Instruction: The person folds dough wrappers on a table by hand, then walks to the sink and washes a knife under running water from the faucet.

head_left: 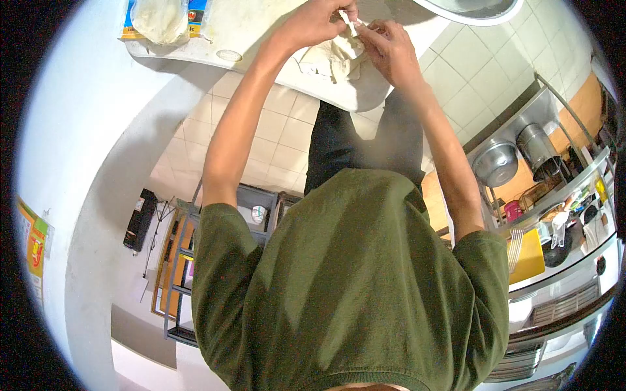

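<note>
My left hand is closed, its fingertips pinching one end of a small white strip. The fingers of my right hand meet the strip's lower end, also in a pinch. What the strip is made of I cannot make out. Just below both hands, a pile of pale, soft, flat pieces that look like dough sheets lies near the rounded corner of the white table.
At the table's far left, a clear bag with pale contents rests on a blue and yellow packet. A large metal basin stands at the top right. Metal pots sit on a rack to the right.
</note>
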The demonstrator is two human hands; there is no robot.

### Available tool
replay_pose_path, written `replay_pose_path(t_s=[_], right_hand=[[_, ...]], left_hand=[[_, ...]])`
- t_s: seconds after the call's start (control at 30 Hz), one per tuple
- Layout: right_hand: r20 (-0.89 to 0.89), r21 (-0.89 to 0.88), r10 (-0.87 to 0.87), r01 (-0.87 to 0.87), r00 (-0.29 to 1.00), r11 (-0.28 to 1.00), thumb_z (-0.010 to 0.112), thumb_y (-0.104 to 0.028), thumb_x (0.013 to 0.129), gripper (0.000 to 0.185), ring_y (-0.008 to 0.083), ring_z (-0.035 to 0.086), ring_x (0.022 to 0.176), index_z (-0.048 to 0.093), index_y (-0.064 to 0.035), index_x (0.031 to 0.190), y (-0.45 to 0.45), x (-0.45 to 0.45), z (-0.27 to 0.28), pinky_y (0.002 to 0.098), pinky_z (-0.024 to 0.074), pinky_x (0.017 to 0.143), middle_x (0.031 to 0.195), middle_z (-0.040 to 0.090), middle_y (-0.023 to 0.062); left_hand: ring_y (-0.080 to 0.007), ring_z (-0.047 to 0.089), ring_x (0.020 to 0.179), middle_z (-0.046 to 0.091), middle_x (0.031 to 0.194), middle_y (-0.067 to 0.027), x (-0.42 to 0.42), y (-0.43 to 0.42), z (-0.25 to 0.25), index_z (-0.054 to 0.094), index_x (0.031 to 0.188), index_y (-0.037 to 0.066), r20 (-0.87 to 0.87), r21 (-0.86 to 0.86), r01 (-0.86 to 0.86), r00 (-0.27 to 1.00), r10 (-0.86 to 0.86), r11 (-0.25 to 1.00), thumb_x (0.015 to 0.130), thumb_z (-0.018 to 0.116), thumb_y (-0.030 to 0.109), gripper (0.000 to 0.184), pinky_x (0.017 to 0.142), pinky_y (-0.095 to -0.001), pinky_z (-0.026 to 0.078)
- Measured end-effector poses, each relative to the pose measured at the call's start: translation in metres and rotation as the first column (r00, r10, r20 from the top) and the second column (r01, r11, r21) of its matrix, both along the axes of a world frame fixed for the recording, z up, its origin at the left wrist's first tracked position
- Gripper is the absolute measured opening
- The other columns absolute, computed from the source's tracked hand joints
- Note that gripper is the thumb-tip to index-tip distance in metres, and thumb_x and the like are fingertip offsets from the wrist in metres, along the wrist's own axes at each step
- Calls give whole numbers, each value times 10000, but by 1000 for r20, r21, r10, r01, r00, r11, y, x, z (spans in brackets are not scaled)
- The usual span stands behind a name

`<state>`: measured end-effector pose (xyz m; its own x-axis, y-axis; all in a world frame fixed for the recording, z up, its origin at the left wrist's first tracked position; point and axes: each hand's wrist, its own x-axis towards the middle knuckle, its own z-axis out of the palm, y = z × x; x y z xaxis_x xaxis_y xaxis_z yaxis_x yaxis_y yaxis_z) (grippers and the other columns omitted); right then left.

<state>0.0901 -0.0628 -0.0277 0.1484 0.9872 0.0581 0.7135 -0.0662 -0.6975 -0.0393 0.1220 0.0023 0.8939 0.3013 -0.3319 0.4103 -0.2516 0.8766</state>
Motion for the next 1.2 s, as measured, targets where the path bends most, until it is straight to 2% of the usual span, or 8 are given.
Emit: replay_pose_path(t_s=[0.2, 0.3, 0.4, 0.5, 0.73, 1.0, 1.1, 1.2], right_hand=[[208, -6, 203, -206, 957, 978, 669, -80, 766, 572, 284, 565, 1078, 573, -191, 1319, -2, 5, 8, 403, 474, 903, 1219, 584, 90], [248, -13, 292, -298, 924, 954, 663, -98, 782, 556, 276, 555, 1112, 570, -193, 1321, -1, 9, 10, 398, 470, 923, 1223, 584, 81], [275, -34, 361, -366, 891, 930, 665, -105, 789, 535, 268, 562, 1105, 576, -165, 1313, 2, 15, 8, 398, 471, 933, 1213, 589, 88], [122, -60, 400, -396, 908, 916, 656, -114, 831, 421, 291, 573, 1097, 608, -120, 1249, 9, 20, 10, 412, 486, 920, 1213, 584, 103], [-597, -402, -122, -165, 793, 901, 683, -279, 919, 328, 166, 648, 855, 610, -5, 1083, 41, 33, -1, 296, 527, 773, 927, 663, 101], [-462, -533, -36, -246, 886, 809, 817, -383, 774, 613, 206, 637, 868, 518, -1, 1148, 63, 36, 0, 338, 529, 794, 1019, 631, 141], [-443, -546, 26, -292, 896, 786, 825, -376, 760, 634, 211, 628, 833, 514, -2, 1167, 69, 34, -6, 343, 528, 775, 998, 630, 136], [-424, -583, 77, -337, 903, 740, 827, -355, 751, 592, 218, 611, 804, 550, 19, 1118, 76, 28, -6, 349, 520, 764, 925, 623, 135]], left_hand=[[-296, 590, 744, 601, 836, -149, -12, -8, 16, 625, 898, 10, 100, 12, -49, 994, 47, 999, 810, 633, 86, 116, 700, -367, 504], [-329, 589, 817, 599, 896, -153, -10, -16, 7, 637, 916, 21, -39, 153, -152, 986, 160, 976, 843, 639, 132, 134, 764, -381, 500], [-348, 567, 964, 594, 998, -155, -16, -23, 3, 646, 946, 26, 168, 366, -196, 975, 143, 910, 861, 635, 168, 166, 850, -401, 477], [-333, 527, 1089, 582, 1069, -153, -19, -24, 9, 648, 977, 23, -8, 411, -89, 995, 101, 907, 853, 643, 192, 211, 915, -429, 447], [-333, 522, 1096, 575, 1062, -143, -17, -22, 1, 604, 1047, 28, -23, 461, -104, 991, 129, 881, 840, 641, 187, 263, 946, -438, 421], [-286, 624, 990, 639, 1090, -107, -29, -36, -11, 628, 1135, 52, 51, 528, -278, 954, 297, 803, 852, 695, 174, 316, 861, -384, 514], [-250, 623, 1003, 626, 1134, -102, -49, -60, -7, 605, 1171, 48, 90, 309, -695, 701, 707, 650, 877, 699, 199, 343, 884, -376, 505], [-244, 614, 989, 632, 1071, -132, -75, -108, -12, 595, 1126, 19, 61, 276, -940, 227, 972, 202, 883, 685, 166, 298, 903, -375, 490]])
